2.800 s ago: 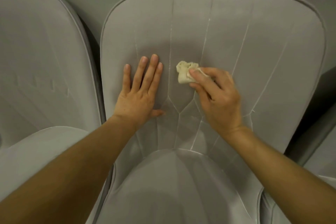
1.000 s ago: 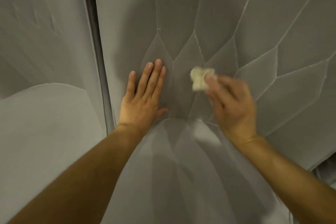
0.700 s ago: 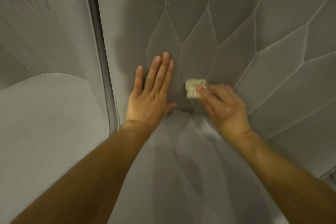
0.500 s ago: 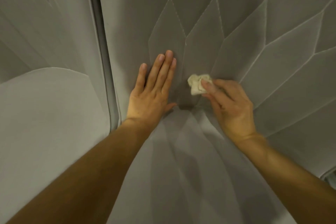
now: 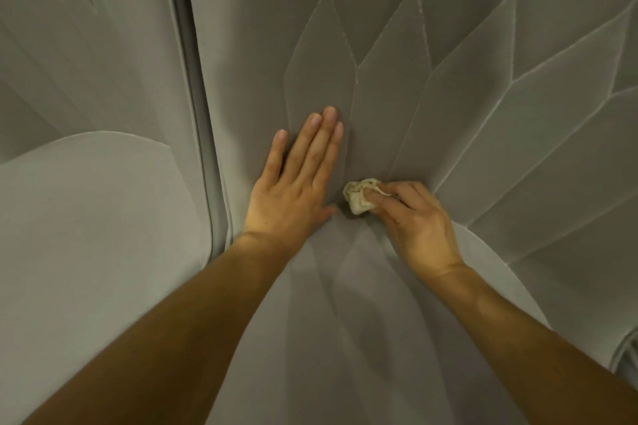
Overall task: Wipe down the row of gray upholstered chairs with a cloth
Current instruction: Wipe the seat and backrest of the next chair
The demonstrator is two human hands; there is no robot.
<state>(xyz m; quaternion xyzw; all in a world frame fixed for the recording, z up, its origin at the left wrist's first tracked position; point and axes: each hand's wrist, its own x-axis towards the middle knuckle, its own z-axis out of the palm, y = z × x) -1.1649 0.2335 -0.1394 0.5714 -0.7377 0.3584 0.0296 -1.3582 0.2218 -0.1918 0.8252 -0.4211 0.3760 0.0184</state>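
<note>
Against the gray chair [image 5: 397, 62], the left hand [image 5: 293, 190] presses flat and open while the right hand [image 5: 414, 221] pinches the cloth [image 5: 357, 198] into the back-seat crease, likely wiping there, with the seat next.

Left hand [image 5: 293, 193] flat, right hand [image 5: 416, 224] clenched.

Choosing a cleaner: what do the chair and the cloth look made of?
Chair: looks like gray matte fabric, suede-like, over padding; it has stitched seams and no gloss. Cloth: cream, soft, crumpled, possibly cotton or tissue; too small to tell.
</note>
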